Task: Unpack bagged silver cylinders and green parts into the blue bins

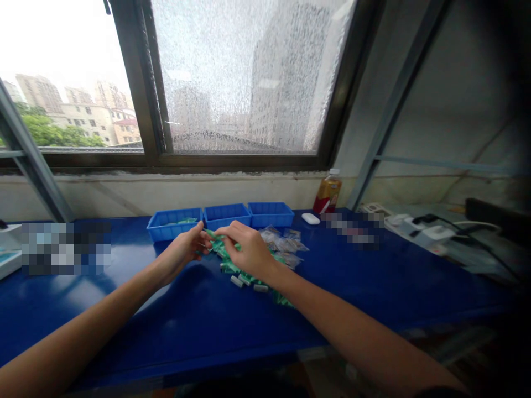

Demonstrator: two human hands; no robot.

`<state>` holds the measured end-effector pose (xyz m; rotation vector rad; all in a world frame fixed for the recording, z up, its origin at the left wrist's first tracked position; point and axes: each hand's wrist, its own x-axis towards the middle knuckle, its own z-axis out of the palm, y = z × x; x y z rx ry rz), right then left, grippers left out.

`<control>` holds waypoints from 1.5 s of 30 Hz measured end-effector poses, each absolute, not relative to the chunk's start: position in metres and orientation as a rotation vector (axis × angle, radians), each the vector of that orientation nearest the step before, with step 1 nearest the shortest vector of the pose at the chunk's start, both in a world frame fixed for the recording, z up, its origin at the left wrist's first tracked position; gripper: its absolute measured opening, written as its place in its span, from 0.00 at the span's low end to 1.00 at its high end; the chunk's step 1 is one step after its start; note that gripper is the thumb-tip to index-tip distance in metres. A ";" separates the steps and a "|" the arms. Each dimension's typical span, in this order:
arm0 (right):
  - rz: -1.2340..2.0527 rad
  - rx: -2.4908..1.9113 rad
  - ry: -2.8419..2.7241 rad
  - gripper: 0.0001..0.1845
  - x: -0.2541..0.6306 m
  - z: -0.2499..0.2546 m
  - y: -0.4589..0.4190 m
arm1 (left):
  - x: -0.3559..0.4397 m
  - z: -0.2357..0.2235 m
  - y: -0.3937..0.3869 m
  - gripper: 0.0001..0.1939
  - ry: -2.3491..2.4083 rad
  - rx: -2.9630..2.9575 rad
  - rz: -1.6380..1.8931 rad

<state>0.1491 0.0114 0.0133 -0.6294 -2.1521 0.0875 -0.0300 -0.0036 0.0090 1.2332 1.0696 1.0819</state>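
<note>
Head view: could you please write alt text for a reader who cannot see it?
A person's left hand and right hand hold a green piece between them, by a pile of green pieces on a blue table; three blue trays stand in a row behind, below a window.

A slim green piece [211, 234] sits between fingers [222, 230] near a green heap [227, 267].

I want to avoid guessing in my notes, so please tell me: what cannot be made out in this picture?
All in the head view:
Green piece between left hand and right hand: too small, partly covered by them, grip unclear.
Green pile: partly hidden behind the right hand and forearm.
Clear packets: contents too small to identify.
Left-side items and right-side items: masked by pixelation.
Bottle: label too small to read.
</note>
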 end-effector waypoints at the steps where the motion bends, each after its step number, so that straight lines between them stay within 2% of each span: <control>1: 0.051 -0.606 -2.184 0.15 0.149 0.013 0.012 | -0.029 0.009 -0.004 0.24 1.077 1.227 1.066; 7: 0.014 -0.608 -2.232 0.15 0.150 0.010 0.013 | -0.027 0.011 -0.007 0.15 1.088 1.359 1.144; 12: 0.449 -0.819 -2.089 0.09 0.146 0.013 0.011 | -0.029 0.008 -0.006 0.12 1.226 1.808 1.280; 13: 0.586 -0.874 -2.047 0.10 0.144 0.013 0.011 | -0.029 0.007 -0.007 0.12 1.263 1.942 1.284; 16: 0.947 -0.962 -1.880 0.23 0.140 0.013 0.013 | -0.027 0.006 -0.011 0.11 1.313 2.298 1.239; 19: 1.064 -0.966 -1.739 0.27 0.137 0.012 0.012 | -0.025 0.006 -0.014 0.11 1.304 2.460 1.212; 28: 0.917 -0.947 -1.853 0.10 0.138 0.007 0.013 | -0.028 0.009 -0.013 0.07 1.266 2.499 1.150; 31: 0.781 -0.914 -1.939 0.05 0.142 0.012 0.012 | -0.033 0.014 -0.010 0.02 1.363 2.466 1.192; 36: 0.449 -0.815 -2.131 0.03 0.146 0.017 0.005 | -0.043 0.019 -0.003 0.10 1.492 2.079 1.363; 41: 0.171 -0.692 -2.214 0.12 0.150 0.012 0.009 | -0.035 0.013 -0.004 0.28 1.159 1.351 0.965; 43: 0.114 -0.674 -2.220 0.16 0.152 0.012 0.011 | -0.029 0.012 -0.007 0.26 1.034 1.215 0.916; 45: 0.084 -0.664 -2.211 0.19 0.153 0.013 0.012 | -0.025 0.012 -0.010 0.19 0.975 1.235 1.002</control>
